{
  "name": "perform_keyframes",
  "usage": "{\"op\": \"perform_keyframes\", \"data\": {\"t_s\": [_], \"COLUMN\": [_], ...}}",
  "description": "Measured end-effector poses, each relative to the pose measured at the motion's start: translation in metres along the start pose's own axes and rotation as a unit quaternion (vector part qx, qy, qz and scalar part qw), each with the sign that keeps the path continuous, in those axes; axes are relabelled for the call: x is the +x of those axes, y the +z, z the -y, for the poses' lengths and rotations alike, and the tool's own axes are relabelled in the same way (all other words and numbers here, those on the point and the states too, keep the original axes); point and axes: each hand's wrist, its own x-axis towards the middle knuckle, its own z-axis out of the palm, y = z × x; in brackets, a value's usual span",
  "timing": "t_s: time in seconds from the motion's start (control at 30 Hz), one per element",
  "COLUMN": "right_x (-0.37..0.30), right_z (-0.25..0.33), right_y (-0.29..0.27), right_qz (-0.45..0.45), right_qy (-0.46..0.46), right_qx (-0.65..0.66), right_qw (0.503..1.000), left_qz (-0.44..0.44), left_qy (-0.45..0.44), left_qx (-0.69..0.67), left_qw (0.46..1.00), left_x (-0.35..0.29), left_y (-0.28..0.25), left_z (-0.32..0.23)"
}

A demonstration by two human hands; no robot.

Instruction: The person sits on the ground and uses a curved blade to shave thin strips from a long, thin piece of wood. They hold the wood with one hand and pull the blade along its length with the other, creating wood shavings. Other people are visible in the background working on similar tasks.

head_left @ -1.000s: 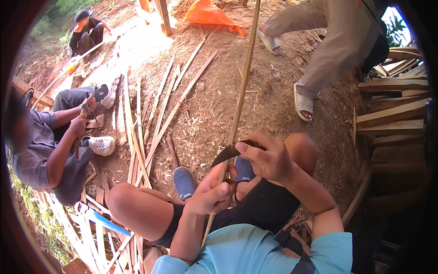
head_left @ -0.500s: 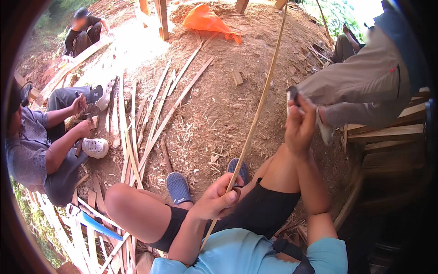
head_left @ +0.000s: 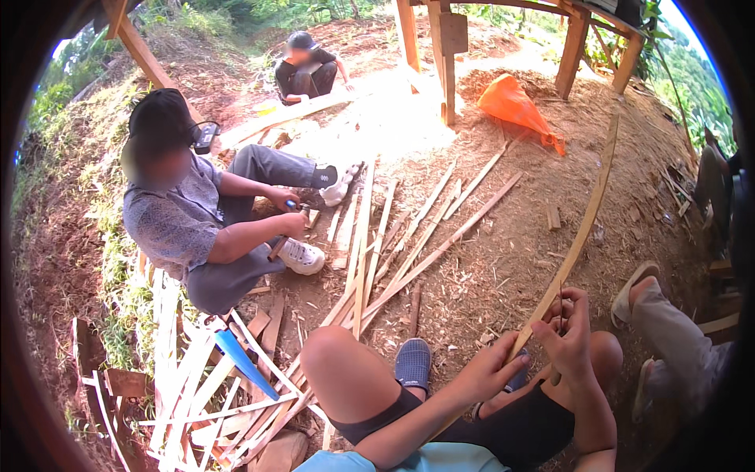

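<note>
The right hand [head_left: 569, 340], closed around the knife [head_left: 555, 377], has returned just beside the wooden strip [head_left: 583, 233] which the left hand [head_left: 486, 368] grips, so cutting seems again possible

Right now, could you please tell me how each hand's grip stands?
Left hand: closed around a wooden strip.
Right hand: closed, apparently around a mostly hidden knife.

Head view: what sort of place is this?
Looks like an outdoor woodworking spot, probably rural: loose wood strips lie on bare earth littered with pale chips, rough timber posts stand toward the back, and green plants grow beyond.
</note>
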Motion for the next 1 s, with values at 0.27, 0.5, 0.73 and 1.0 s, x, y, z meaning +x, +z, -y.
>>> {"op": "perform_keyframes", "data": {"t_s": [0.27, 0.5, 0.73, 1.0], "right_x": [0.003, 0.006, -0.001, -0.016], "right_z": [-0.007, -0.010, -0.005, -0.004], "right_y": [-0.006, -0.013, -0.026, -0.021], "right_qz": [0.078, 0.095, 0.094, 0.139], "right_qy": [0.073, 0.045, -0.234, -0.215], "right_qx": [0.054, -0.050, -0.231, -0.222], "right_qw": [0.993, 0.993, 0.940, 0.941], "left_qz": [-0.038, -0.028, 0.008, 0.061], "left_qy": [-0.014, -0.024, -0.103, -0.111], "left_qx": [0.034, -0.125, -0.258, -0.400], "left_qw": [0.999, 0.992, 0.961, 0.908], "left_x": [0.003, 0.016, 0.010, 0.007], "left_y": [0.005, 0.015, 0.005, -0.008], "left_z": [0.001, 0.022, -0.006, -0.013]}}
